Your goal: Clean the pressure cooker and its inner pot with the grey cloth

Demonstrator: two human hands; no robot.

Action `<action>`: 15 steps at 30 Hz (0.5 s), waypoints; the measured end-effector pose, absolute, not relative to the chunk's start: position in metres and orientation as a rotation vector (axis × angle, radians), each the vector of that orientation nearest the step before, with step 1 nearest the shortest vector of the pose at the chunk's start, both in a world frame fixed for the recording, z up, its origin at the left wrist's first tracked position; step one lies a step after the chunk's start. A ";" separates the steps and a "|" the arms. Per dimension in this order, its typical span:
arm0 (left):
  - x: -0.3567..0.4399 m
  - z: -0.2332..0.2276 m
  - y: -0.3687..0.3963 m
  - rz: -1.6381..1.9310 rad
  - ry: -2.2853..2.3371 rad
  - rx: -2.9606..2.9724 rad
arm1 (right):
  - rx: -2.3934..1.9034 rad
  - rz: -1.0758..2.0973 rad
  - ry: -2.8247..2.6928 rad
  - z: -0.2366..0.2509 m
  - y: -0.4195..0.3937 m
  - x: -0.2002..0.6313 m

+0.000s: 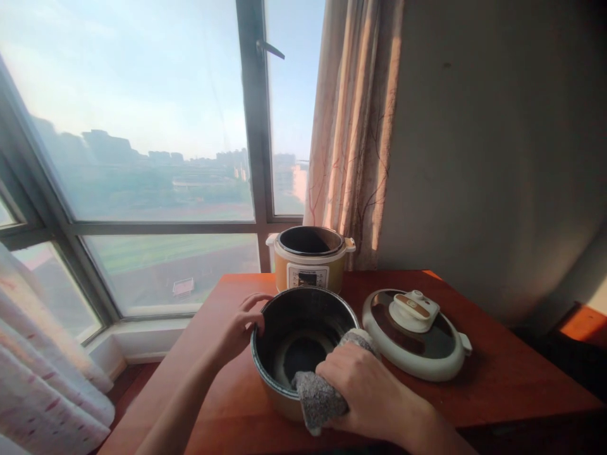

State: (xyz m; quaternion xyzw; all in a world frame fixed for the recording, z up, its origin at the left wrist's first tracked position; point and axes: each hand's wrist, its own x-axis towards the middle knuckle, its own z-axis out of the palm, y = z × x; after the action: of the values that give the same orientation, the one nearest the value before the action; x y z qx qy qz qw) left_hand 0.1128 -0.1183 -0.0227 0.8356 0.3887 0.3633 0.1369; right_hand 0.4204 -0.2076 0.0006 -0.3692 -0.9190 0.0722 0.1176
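Observation:
A dark inner pot (303, 354) stands tilted toward me on the wooden table, its round inside showing. My left hand (246, 319) grips the pot's left rim, with fingers curled over the edge. A grey cloth (320, 401) is bunched in my right hand (363, 382), which lies over the pot's right front rim. One end of the cloth hangs outside the pot. Right behind the pot sits the electric pressure cooker (308, 258), its top uncovered. The cooker's round lid (417, 335) lies on the table to the right, handle up.
The reddish wooden table (493, 373) runs under everything. A window (156, 158) rises behind it on the left, and a curtain (353, 139) hangs behind the cooker. Another curtain (42, 360) hangs at the lower left. A grey wall (484, 151) stands on the right.

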 end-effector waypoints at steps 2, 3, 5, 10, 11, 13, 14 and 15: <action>0.115 -0.016 -0.113 1.000 1.117 2.316 | -1.085 0.231 -2.705 0.003 -0.204 0.420; 0.115 -0.014 -0.112 0.981 1.114 2.284 | -1.087 0.241 -2.703 0.004 -0.202 0.420; 0.113 -0.012 -0.114 0.939 1.120 2.252 | -1.079 0.259 -2.670 0.005 -0.202 0.421; 0.112 0.001 -0.127 0.949 1.293 2.236 | -0.932 0.427 -2.513 0.003 -0.207 0.433; 0.116 0.005 -0.130 0.989 1.352 2.228 | -0.919 0.475 -2.470 0.000 -0.207 0.438; 0.127 0.013 -0.138 1.066 1.424 2.217 | -0.950 0.555 -2.317 -0.010 -0.206 0.449; 0.135 0.017 -0.142 1.088 1.427 2.223 | -0.993 0.590 -2.191 -0.018 -0.205 0.455; 0.145 0.020 -0.146 1.102 1.410 2.238 | -1.045 0.630 -2.033 -0.028 -0.204 0.460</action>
State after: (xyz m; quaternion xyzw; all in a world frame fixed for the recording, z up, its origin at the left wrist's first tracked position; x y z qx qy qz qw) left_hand 0.1449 -0.1462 0.0196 0.7736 0.4874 0.3808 0.1378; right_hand 0.4602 -0.2039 -0.0278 -0.4085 -0.7945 0.2463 0.3759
